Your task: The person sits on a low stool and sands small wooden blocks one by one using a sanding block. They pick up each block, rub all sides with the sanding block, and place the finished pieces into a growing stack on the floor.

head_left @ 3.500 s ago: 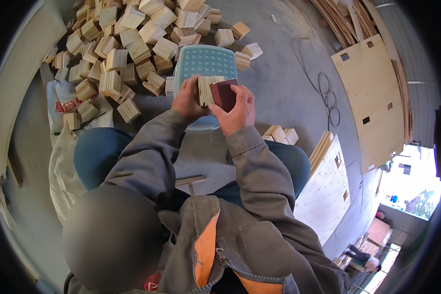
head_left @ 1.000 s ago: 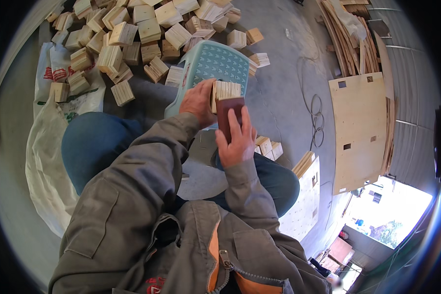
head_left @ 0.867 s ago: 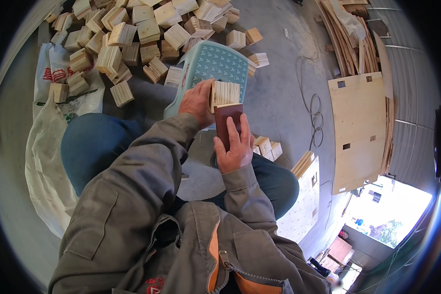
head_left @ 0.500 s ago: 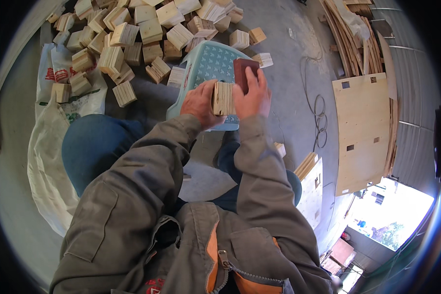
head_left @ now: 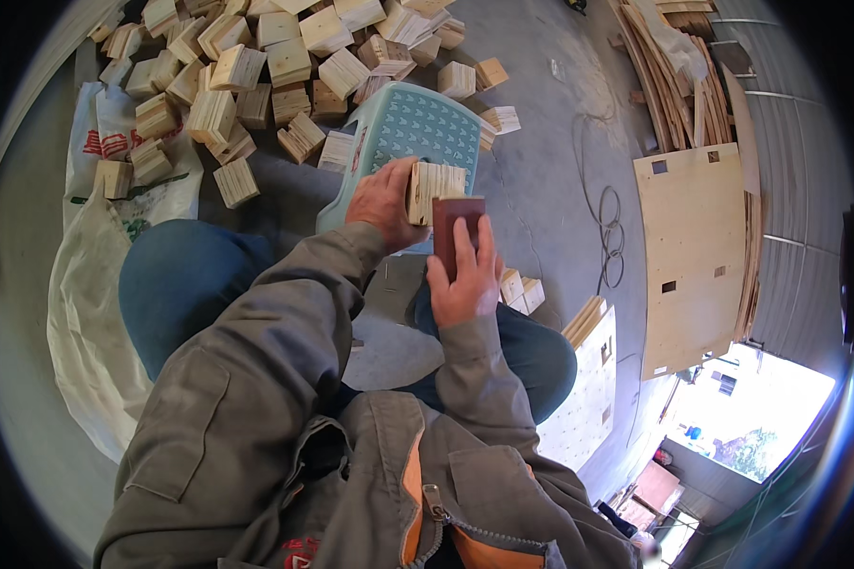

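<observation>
A layered plywood block (head_left: 436,182) rests over the near part of a pale blue plastic step stool (head_left: 417,114). My left hand (head_left: 385,201) grips the block by its left side, fingers wrapped round it. In my right hand (head_left: 469,275) is a reddish-brown sanding block (head_left: 458,228), held flat under the fingers with the thumb along its left edge. Its upper end overlaps the block's near right corner; whether the two touch there I cannot tell.
A heap of plywood blocks (head_left: 285,62) lies on the floor beyond the stool. White woven sacking (head_left: 95,313) spreads at the left. To the right are a loose cable (head_left: 609,228), a large plywood sheet (head_left: 693,256) and stacked boards (head_left: 650,76). Small blocks (head_left: 522,289) sit by my right knee.
My right hand has drawn the sanding block toward me, from the plywood block's far right side to its near corner. My left hand keeps its hold on the plywood block.
</observation>
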`<state>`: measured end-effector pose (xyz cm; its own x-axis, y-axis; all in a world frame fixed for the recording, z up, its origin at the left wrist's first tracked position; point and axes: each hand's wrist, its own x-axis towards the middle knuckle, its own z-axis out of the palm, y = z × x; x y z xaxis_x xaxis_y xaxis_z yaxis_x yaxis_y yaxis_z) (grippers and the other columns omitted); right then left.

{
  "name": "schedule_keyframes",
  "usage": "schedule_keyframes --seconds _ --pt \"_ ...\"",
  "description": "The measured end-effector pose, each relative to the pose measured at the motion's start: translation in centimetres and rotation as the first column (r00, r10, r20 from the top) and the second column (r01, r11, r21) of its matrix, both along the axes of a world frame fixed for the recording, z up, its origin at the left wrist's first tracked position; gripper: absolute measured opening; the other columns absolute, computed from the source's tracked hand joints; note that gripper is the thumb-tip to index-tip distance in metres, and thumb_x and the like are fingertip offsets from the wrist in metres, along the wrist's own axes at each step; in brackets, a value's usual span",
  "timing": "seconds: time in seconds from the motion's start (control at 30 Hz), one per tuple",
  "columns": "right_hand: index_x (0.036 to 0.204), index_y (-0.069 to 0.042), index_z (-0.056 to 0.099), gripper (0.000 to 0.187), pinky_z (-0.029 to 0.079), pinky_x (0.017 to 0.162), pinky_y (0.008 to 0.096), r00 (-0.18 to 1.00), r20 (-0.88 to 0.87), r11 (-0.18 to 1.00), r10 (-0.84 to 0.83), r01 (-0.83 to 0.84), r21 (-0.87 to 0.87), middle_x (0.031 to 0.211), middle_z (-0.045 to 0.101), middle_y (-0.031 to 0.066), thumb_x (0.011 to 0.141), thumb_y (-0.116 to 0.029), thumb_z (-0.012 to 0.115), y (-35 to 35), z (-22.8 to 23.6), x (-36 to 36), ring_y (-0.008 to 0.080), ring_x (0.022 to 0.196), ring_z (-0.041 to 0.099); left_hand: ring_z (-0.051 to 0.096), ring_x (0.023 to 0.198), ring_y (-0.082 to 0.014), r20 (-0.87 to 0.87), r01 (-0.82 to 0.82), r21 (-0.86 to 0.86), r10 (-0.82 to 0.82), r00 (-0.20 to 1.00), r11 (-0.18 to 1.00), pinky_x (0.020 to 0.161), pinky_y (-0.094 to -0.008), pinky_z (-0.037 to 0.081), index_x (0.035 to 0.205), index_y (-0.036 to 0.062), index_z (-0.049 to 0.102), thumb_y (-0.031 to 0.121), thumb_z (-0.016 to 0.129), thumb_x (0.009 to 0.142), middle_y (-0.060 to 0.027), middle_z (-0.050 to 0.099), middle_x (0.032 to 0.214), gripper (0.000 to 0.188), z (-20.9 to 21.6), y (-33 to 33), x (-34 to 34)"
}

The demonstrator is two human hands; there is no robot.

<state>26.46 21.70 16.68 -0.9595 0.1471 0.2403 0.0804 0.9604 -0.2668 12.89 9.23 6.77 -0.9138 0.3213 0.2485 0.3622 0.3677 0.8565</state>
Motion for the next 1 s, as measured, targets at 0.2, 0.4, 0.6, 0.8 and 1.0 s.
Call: schedule_keyframes --seconds 0.2,0.4,0.6,0.8,1.0 --pt "0.153 -0.011 0.06 0.072 0.044 0.112 0.0539 0.999 -0.027 0.999 0.019 -0.02 -0.029 0.165 0.043 0.0264 0.086 -0.02 0.084 -0.2 -0.1 0.5 0.0436 0.134 0.057 0.061 0.131 -0.0366 0.0 0.013 0.009 -0.013 1.0 1.0 0.11 -0.0484 0.047 0.154 0.0131 0.045 0.029 0.095 0.066 -0.015 0.061 0.143 0.102 0.2 -0.1 -0.1" --pt "0.153 -0.017 0.062 0.066 0.046 0.113 0.0521 0.997 -0.033 0.998 -0.064 0.065 0.02 0.164 0.048 0.0176 0.09 -0.031 0.078 2.9 -1.3 -9.5 0.0444 0.134 0.057 0.061 0.131 -0.0373 0.038 0.012 -0.016 -0.011 0.999 1.0 0.111 -0.0484 0.047 0.153 0.0125 0.045 0.029 0.095 0.066 -0.0152 0.061 0.143 0.102 0.2 -0.2 0.0" --pt "0.152 -0.02 0.064 0.065 0.046 0.116 0.0519 0.963 0.16 0.976 -0.215 0.218 -0.001 0.165 0.049 0.0129 0.09 -0.032 0.078 3.4 0.6 -15.7 0.0438 0.136 0.055 0.062 0.13 -0.0393 -0.007 0.009 -0.024 -0.009 1.0 1.0 0.11 -0.0491 0.049 0.154 0.01 0.044 0.029 0.098 0.066 -0.017 0.06 0.144 0.105 0.6 -0.4 0.0" --pt "0.152 -0.012 0.062 0.066 0.044 0.115 0.0522 0.998 -0.03 0.999 -0.047 0.047 0.011 0.165 0.045 0.0219 0.091 -0.03 0.078 3.3 -1.2 -8.1 0.0446 0.137 0.055 0.061 0.132 -0.0368 0.0 0.003 -0.015 -0.003 1.0 1.0 0.112 -0.0486 0.047 0.153 0.0102 0.045 0.03 0.095 0.067 -0.0159 0.061 0.144 0.101 0.4 -0.1 0.1" --pt "0.153 -0.01 0.059 0.072 0.043 0.113 0.0546 0.999 -0.022 0.998 0.042 -0.043 -0.04 0.165 0.042 0.0265 0.086 -0.02 0.084 -0.3 0.0 1.1 0.0444 0.135 0.056 0.06 0.133 -0.0356 -0.009 0.007 -0.007 -0.007 1.0 1.0 0.111 -0.0483 0.046 0.152 0.0102 0.046 0.03 0.093 0.07 -0.0156 0.061 0.144 0.097 0.2 -0.2 -0.1"
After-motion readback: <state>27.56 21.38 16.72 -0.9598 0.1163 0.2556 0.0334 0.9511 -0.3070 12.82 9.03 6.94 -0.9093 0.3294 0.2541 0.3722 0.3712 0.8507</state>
